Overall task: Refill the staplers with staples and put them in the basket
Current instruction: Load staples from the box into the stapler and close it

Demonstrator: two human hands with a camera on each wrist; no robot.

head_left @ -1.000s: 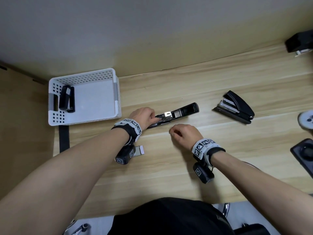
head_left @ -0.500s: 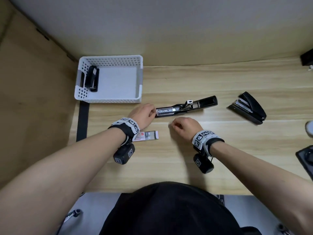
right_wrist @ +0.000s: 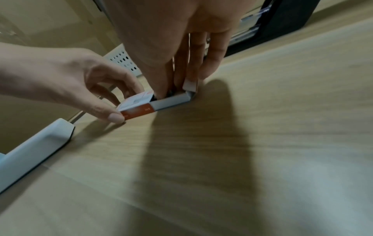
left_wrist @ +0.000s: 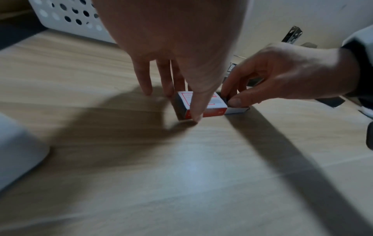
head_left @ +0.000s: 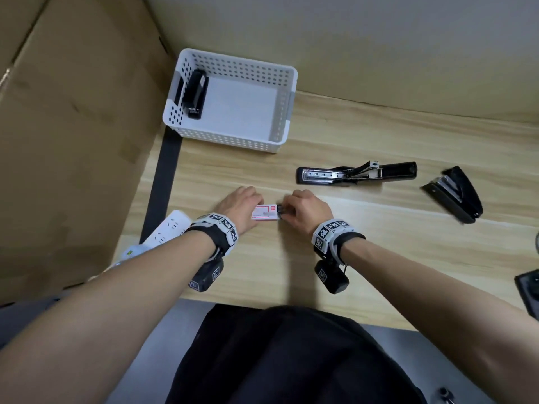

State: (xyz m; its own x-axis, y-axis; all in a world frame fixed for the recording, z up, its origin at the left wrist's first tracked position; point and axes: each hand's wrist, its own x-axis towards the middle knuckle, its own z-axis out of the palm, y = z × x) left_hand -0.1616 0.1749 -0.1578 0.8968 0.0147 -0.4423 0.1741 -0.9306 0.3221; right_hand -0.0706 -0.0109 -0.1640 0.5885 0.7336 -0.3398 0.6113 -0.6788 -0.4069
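A small red-and-white staple box (head_left: 264, 212) lies on the wooden table in front of me. My left hand (head_left: 253, 209) pinches its sleeve (left_wrist: 201, 103) between thumb and fingers. At the box's right end my right hand (head_left: 284, 212) grips the grey inner tray (right_wrist: 173, 100), which is slid partly out, fingertips dipping into it. Beyond the hands a black stapler (head_left: 355, 173) lies opened flat with its metal channel exposed. A second, shut black stapler (head_left: 452, 198) sits to the right. The white perforated basket (head_left: 233, 141) at the back left holds one black stapler (head_left: 195, 93).
A cardboard wall (head_left: 73, 141) stands along the left, and a white power strip (head_left: 169, 228) lies at the table's left edge near my left wrist. A dark device (head_left: 528, 287) pokes in at the right edge. The wall runs close behind the basket.
Both hands have left the opened stapler and come toward me to the staple box. The left now pinches the sleeve and the right has the tray slid out.
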